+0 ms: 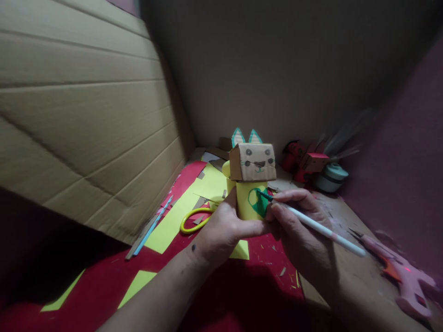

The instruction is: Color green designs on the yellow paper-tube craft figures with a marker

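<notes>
A cardboard cat figure (258, 159) stands upright in the middle, with a box head, a drawn face, and two pointed ears edged in turquoise. Its yellow paper body (244, 200) is gripped low down by my left hand (224, 226), thumb at its side and a finger across its front. My right hand (301, 230) pinches a white marker (325, 233) whose dark green tip is on the body's front. There, a round green shape (259, 205) is partly filled with colour. Yellow-handled scissors (195, 220) lie left of my left hand, their blades partly hidden.
A pink glue gun (398, 267) with a lit red light lies on the right. Behind are red figures (304, 161) and a pale blue pot (331, 177). Pencils (152, 226), yellow paper strips (173, 216) and scraps cover the red surface. A large cardboard sheet (97, 115) slants at left.
</notes>
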`<state>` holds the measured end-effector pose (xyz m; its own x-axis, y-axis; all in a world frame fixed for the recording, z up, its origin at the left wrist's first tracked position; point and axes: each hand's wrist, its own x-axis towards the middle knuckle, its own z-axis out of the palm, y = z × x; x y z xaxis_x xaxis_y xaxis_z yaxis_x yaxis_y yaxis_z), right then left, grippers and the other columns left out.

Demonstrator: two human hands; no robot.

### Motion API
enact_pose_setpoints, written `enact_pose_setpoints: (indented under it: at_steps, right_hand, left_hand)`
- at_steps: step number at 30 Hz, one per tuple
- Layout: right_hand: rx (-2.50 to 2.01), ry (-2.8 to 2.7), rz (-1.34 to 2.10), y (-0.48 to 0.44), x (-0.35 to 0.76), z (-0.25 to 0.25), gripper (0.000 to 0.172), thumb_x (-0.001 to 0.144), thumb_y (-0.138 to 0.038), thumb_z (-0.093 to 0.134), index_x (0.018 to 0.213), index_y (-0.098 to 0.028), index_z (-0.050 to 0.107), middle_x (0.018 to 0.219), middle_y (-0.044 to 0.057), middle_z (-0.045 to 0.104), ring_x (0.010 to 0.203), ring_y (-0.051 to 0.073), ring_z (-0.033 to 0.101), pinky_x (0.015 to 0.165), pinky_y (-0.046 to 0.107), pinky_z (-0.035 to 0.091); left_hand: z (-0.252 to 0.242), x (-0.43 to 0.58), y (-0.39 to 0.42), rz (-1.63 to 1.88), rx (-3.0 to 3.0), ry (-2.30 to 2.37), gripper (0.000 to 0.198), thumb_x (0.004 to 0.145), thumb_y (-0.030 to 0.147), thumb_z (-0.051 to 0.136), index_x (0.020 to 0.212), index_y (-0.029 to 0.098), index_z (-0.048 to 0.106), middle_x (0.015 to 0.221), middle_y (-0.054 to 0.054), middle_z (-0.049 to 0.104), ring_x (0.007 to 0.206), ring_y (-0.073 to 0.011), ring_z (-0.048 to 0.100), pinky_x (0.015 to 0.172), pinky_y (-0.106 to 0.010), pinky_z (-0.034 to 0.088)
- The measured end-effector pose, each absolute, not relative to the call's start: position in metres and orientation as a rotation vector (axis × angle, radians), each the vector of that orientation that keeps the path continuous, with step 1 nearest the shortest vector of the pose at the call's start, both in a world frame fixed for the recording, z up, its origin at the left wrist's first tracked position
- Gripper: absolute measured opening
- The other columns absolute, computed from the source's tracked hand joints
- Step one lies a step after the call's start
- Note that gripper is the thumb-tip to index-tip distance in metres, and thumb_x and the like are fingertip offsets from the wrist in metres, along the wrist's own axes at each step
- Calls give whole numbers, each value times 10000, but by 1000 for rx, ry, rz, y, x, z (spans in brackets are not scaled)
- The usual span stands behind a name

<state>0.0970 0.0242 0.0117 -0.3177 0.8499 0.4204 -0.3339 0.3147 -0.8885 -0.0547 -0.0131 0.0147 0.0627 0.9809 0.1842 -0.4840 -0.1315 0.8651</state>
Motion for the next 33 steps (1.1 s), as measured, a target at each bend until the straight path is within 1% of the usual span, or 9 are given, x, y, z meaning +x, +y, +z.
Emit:
enact_pose_setpoints:
  at_steps: [3, 6, 11, 16, 24, 30, 33]
  right_hand:
    - [-521, -1442, 1295, 24, 99, 11, 55, 940, -306, 805, 938, -299, 751, 661, -55, 655, 555, 92, 546, 505, 159, 454]
    - [-524, -1455, 1286, 24, 100, 10, 62, 933, -282, 803, 926, -286, 741, 678, -47, 667, 542, 102, 532, 489, 183, 444]
    - [-472, -1481, 1313, 26, 102, 8, 49, 951, -263, 770, 925, -280, 733, 726, -35, 679, 568, 119, 557, 516, 221, 456]
    - [-378, -1494, 1346, 29, 102, 8, 75, 946, -221, 758, 899, -268, 723, 725, -40, 662, 570, 113, 544, 519, 213, 433]
    - [-479, -1460, 1323, 24, 102, 11, 62, 967, -236, 753, 948, -290, 730, 736, -35, 668, 595, 123, 555, 525, 203, 463]
    - [-374, -1489, 1344, 28, 103, 8, 71, 959, -213, 756, 920, -267, 732, 735, -44, 669, 574, 98, 557, 525, 182, 454]
    - [-385, -1481, 1346, 27, 102, 9, 83, 971, -201, 742, 930, -273, 731, 737, -45, 689, 584, 91, 584, 535, 163, 467]
  left_hand:
    - [14, -55, -14, 1431, 990, 676, 563, 656, 105, 881, 1185, 211, 718, 1194, -64, 783, 1102, -283, 726, 964, -390, 559]
    - [14, -55, -13, 1437, 984, 655, 600, 635, 107, 884, 1201, 214, 716, 1206, -73, 779, 1104, -291, 726, 962, -397, 558]
    - [14, -55, -13, 1443, 971, 663, 611, 619, 108, 868, 1204, 201, 718, 1168, -84, 783, 1062, -285, 733, 950, -392, 548]
    - [12, -54, -13, 1445, 973, 651, 579, 624, 99, 858, 1176, 206, 722, 1161, -72, 780, 1069, -280, 730, 952, -384, 544]
    - [14, -54, -13, 1462, 964, 619, 498, 631, 119, 875, 1103, 191, 737, 1184, -82, 777, 1079, -280, 729, 983, -395, 543]
    - [13, -55, -13, 1432, 942, 629, 548, 627, 94, 862, 1146, 191, 716, 1102, -61, 796, 1032, -268, 747, 934, -371, 553]
    - [13, -55, -13, 1432, 946, 628, 551, 631, 78, 852, 1152, 193, 714, 1090, -51, 798, 1022, -261, 751, 923, -362, 556]
